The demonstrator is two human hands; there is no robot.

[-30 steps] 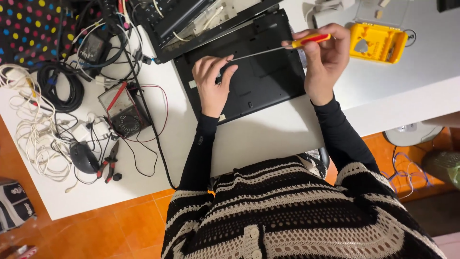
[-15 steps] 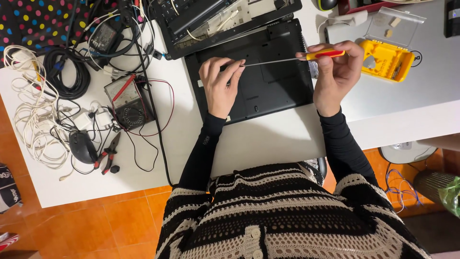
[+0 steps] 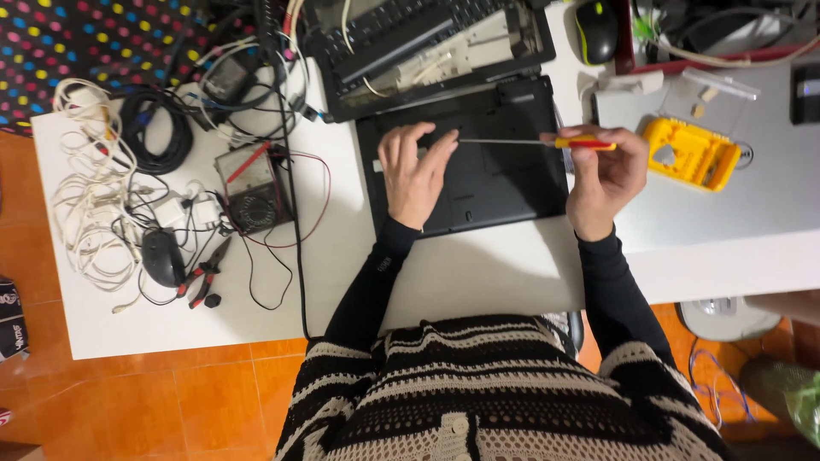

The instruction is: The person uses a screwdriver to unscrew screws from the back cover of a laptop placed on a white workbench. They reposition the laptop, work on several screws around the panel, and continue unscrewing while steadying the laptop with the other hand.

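Long black sleeves, small pale mark on left forearm, black-and-cream striped knit — buttoned front

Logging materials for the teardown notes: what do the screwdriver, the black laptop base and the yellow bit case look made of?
Screwdriver: thin bare metal shaft, grey with a dull gleam; handle looks like glossy red and yellow plastic. Laptop base: matte black, most likely moulded plastic, with seams and panel lines. Yellow bit case: opaque moulded plastic with ribbed slots, slight sheen.

Right of the black laptop base (image 3: 478,171): a yellow open bit case (image 3: 692,154). Left of it: a multimeter (image 3: 254,186) with a pale dial screen.
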